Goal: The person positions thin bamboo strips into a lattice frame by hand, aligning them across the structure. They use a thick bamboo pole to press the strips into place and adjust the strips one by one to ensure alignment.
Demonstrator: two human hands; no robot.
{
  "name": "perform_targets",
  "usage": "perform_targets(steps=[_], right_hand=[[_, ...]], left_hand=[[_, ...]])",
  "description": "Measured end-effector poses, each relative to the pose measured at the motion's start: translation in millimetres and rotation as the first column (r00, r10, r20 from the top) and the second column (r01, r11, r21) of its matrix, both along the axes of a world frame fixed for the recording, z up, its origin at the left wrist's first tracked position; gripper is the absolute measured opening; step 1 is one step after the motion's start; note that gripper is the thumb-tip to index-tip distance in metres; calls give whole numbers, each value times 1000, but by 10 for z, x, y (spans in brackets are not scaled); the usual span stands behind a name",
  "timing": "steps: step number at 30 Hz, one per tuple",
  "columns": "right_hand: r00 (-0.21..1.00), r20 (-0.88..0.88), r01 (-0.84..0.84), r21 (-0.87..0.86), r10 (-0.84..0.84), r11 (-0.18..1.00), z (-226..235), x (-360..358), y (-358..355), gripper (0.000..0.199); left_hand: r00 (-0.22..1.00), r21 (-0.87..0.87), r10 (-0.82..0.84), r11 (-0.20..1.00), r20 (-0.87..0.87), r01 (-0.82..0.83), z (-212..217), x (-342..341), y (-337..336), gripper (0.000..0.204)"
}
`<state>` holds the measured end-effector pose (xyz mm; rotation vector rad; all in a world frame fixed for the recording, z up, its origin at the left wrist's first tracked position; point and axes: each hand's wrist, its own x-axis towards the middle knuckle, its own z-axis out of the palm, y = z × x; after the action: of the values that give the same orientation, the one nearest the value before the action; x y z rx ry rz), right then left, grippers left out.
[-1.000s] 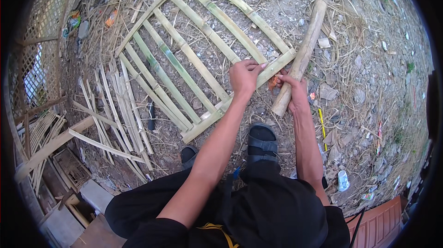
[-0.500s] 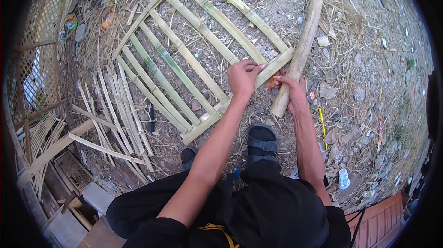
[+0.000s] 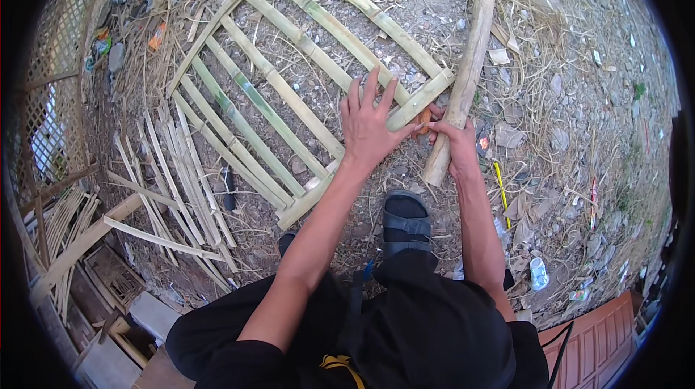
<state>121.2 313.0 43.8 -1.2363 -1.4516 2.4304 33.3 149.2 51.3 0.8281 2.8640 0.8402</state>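
A bamboo frame (image 3: 255, 94) of long rails and cross slats lies flat on the stony ground in front of me. My left hand (image 3: 369, 127) rests on its near rail, palm down and fingers spread. Just right of that, my right hand (image 3: 456, 149) is closed around a small orange object (image 3: 423, 118) at the rail's end. The back of this hand lies against a thick wooden log (image 3: 469, 52), which runs away from me beside the frame's right corner. I cannot tell what the orange object is.
Loose split bamboo strips (image 3: 181, 186) lie in a pile left of the frame, with a dark tool (image 3: 229, 188) among them. My sandalled foot (image 3: 405, 219) is below my hands. A lattice fence (image 3: 43, 99) stands at the left. A plastic bottle (image 3: 539, 273) and litter lie at the right.
My left hand, earlier curled over the near rail, now lies flat with its fingers spread. The right hand stays at the rail's end beside the log.
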Motion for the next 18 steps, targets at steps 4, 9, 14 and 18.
perform_targets(steps=[4,9,14,18], right_hand=[[999,14,-32,-10,33,999,118,34,-77,35],[999,14,-50,5,50,999,110,144,-77,35],[999,12,-31,-8,31,1000,116,143,-84,36],[998,39,-48,8,48,999,139,131,-102,39]], left_hand=[[988,-5,-134,991,-71,134,-189,-162,-47,85],[974,-33,-220,975,-60,219,-259,-230,-78,88],[956,-120,-287,953,-62,279,-228,-261,-54,86],[954,-179,-299,940,-22,290,-178,-250,-90,89]])
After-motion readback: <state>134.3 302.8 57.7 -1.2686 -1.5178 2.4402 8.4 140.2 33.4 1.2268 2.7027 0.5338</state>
